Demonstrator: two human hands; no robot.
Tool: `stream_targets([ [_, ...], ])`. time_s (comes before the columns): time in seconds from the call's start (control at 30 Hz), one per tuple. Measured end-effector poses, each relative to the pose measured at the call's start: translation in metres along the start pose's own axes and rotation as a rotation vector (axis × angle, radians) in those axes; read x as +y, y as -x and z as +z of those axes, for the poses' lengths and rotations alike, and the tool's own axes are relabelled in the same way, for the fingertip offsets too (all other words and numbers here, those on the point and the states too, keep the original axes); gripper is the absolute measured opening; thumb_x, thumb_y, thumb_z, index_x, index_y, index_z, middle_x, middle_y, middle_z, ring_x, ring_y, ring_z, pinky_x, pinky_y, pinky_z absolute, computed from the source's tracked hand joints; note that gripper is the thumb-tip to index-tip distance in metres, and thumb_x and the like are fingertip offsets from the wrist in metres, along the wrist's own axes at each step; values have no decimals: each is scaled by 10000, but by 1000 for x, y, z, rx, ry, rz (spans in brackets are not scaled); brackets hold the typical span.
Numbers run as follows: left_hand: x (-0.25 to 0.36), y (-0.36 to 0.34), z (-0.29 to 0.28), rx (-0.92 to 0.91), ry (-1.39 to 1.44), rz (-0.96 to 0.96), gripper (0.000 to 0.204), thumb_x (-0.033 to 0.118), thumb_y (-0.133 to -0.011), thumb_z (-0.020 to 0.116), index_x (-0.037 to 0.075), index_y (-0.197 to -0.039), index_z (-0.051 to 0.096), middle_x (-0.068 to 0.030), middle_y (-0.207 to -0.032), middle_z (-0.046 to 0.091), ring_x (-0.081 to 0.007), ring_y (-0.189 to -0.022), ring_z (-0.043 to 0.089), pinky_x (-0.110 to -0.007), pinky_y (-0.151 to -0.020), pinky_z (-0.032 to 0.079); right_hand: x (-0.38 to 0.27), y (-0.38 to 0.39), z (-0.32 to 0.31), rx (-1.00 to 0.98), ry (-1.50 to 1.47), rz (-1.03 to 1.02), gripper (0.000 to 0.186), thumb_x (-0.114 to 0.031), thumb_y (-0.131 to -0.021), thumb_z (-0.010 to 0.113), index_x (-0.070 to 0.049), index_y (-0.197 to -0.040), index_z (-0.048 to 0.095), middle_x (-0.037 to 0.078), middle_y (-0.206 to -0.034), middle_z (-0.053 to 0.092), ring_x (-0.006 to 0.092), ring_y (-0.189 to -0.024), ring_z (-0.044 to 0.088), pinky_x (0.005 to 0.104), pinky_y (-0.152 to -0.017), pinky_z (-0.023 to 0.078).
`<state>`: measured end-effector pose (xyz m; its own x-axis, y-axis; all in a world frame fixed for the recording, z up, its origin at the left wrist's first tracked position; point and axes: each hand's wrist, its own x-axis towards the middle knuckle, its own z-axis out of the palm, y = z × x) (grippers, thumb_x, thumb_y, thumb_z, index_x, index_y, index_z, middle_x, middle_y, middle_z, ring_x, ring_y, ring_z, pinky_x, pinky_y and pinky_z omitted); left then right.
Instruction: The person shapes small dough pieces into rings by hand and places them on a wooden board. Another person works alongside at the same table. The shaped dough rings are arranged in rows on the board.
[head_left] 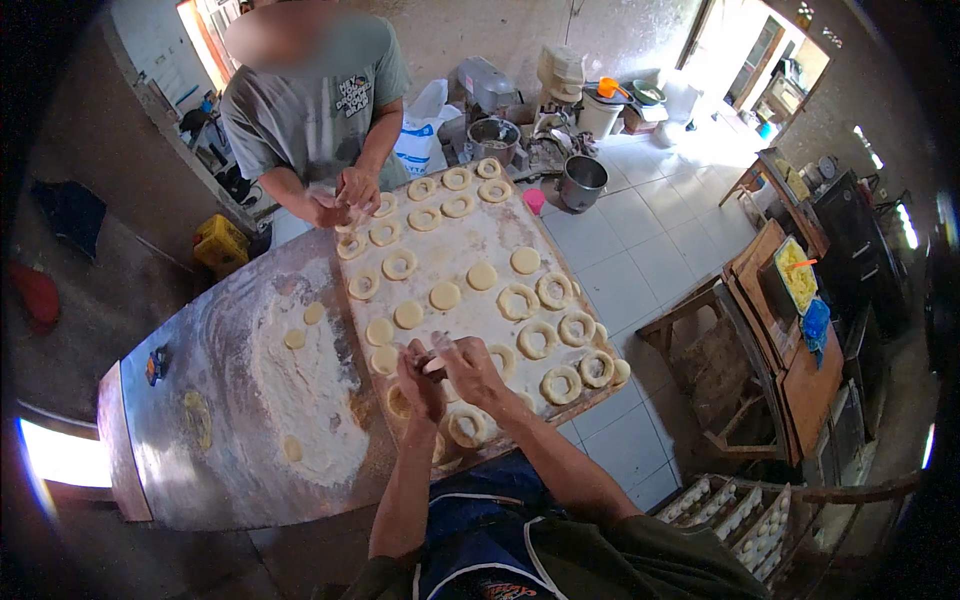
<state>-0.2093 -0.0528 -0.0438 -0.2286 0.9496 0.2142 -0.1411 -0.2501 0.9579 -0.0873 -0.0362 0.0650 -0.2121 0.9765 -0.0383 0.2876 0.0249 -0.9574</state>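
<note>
My left hand (420, 385) and my right hand (470, 370) meet over a floured board (470, 235), fingers curled around a small pale piece of dough (434, 364), partly hidden by the fingers. Around them on the board lie several dough rings (537, 340) and plain round dough discs (445, 295). At the left, a metal work surface (200, 350) carries spread flour (305, 380) and a few small dough rounds (294, 339).
A co-worker (300, 140) across the board holds dough with both hands. Behind are buckets (600, 112), a steel pot (583, 185) and machinery (485, 85). At right stand a wooden table (805, 400) with a yellow-filled tray (792, 265) and a rack of trays (730, 525).
</note>
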Motion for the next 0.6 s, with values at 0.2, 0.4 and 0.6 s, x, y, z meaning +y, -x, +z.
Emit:
stream_targets([
  [0.2, 15, -14, 55, 208, -117, -140, 346, 361, -1019, 347, 106, -830, 484, -4, -686, 480, -168, -615, 483, -332, -620, 449, 35, -11, -40, -138, 128, -30, 635, -456, -1006, 374, 76, -673, 467, 184, -528, 411, 210, -526, 354, 428, -512, 348],
  [0.4, 20, -29, 79, 37, -70, -219, 378, 352, -1023, 356, 101, -747, 414, -22, -655, 447, -215, -598, 483, -386, -613, 437, 28, -12, -67, 51, -9, -158, 613, -412, -1004, 342, 62, -652, 505, 218, -533, 454, 336, -511, 398, 463, -528, 366],
  [0.6, -34, -13, 77, 160, -618, 215, 239, 236, -954, 490, 13, -1022, 545, -152, -870, 596, -329, -784, 572, -433, -710, 444, 28, -17, -81, -72, 27, -22, 536, -411, -993, 401, 53, -814, 602, 251, -664, 599, 387, -626, 613, 454, -595, 458],
])
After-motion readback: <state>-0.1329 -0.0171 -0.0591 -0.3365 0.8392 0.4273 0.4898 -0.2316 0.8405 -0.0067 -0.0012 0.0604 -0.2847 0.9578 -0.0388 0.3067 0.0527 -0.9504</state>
